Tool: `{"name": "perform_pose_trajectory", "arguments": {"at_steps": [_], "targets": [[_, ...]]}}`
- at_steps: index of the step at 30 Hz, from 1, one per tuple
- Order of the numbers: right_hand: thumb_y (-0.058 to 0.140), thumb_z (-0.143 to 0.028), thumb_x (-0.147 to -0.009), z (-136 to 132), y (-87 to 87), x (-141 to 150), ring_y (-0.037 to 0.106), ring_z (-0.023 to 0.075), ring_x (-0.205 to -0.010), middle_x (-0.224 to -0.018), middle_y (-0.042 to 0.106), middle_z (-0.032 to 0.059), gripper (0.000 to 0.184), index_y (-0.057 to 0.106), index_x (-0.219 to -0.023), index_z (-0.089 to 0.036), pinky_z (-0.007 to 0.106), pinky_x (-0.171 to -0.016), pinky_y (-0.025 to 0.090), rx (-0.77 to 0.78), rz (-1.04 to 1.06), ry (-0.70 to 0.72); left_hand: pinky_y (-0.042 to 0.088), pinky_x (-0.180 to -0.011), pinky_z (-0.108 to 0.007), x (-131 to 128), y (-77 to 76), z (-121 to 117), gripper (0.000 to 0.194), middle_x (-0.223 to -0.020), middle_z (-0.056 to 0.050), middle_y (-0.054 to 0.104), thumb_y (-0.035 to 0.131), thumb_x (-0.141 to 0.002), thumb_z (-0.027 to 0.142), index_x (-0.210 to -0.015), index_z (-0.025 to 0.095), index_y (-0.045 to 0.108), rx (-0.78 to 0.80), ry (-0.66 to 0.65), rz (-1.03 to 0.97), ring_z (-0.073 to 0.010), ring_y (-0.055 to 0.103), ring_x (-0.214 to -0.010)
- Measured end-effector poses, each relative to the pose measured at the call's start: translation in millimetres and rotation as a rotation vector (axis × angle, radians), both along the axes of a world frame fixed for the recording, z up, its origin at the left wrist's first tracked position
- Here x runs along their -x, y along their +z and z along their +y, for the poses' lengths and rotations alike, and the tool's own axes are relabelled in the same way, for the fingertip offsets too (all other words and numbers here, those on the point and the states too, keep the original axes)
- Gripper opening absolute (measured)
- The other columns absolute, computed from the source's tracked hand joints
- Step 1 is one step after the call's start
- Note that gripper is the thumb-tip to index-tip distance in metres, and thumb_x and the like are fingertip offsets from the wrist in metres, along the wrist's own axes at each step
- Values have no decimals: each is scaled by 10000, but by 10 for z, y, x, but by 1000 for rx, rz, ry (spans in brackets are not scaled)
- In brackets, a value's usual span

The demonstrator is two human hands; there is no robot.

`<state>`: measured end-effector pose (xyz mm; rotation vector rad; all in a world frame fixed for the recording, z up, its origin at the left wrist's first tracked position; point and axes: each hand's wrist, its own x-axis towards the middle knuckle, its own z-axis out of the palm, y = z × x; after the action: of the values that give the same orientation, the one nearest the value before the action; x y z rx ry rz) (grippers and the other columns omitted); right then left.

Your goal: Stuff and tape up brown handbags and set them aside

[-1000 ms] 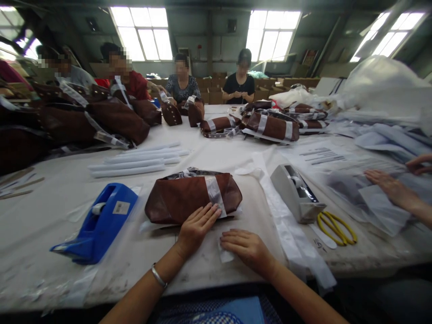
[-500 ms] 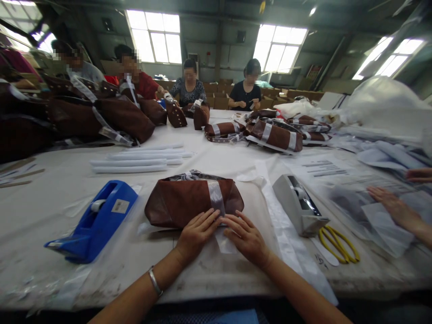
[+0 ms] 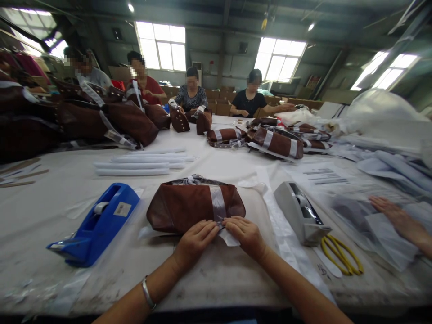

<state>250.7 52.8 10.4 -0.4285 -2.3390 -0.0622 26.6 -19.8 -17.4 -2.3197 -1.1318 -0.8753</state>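
A brown leather bag (image 3: 182, 207) lies flat on the white table (image 3: 209, 279) in front of me, with a clear plastic band (image 3: 218, 204) wrapped round its right part. My left hand (image 3: 195, 241) presses on the bag's near edge, fingers curled towards the band's lower end. My right hand (image 3: 246, 234) sits right beside it, fingers bent and pinching the band's loose white end (image 3: 229, 237) at the bag's edge. The fingertips of both hands almost meet at the band.
A blue tape dispenser (image 3: 97, 223) stands to the left, a grey one (image 3: 299, 211) to the right with yellow scissors (image 3: 342, 255) beside it. White paper rolls (image 3: 135, 165) lie behind. Another person's hand (image 3: 394, 218) rests on plastic sheets at right. Several people work on brown bags (image 3: 276, 141) across the table.
My right hand has moved up from the table to the bag's edge and closed on the band's end. My left hand's fingers have curled in. The view tilted upward slightly.
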Motion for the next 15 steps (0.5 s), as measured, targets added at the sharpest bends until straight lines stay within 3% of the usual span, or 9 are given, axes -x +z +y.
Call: {"name": "perform_pose_trajectory", "arguments": {"at_steps": [6,10,15], "targets": [[512,-86,-973,-38,-10,-70,703,190,-1081,-1099,758,90,211,629,-1127,-170,407,-990,577,26,3,78,550,-1008,-339,-34,14,-13,320,-1186,-63,704,419,-1002,119,-1242,164,626,34,21,-32,-165,657,-1081],[516,-76,-969,-54,-56,-147,644,219,-1194,-1147,740,115,200,619,-1121,-154,492,-1043,534,-33,-5,132,544,-1013,-347,-20,43,-9,391,-1191,-57,688,452,-986,106,-1346,205,566,53,16,-6,-160,655,-1070],[516,-59,-961,-35,-108,-184,636,224,-1207,-1091,751,109,181,621,-1080,-146,494,-1062,519,-28,-33,161,538,-1023,-361,17,32,-1,396,-1213,-67,665,467,-977,107,-1344,212,573,47,-20,49,-178,631,-1133]]}}
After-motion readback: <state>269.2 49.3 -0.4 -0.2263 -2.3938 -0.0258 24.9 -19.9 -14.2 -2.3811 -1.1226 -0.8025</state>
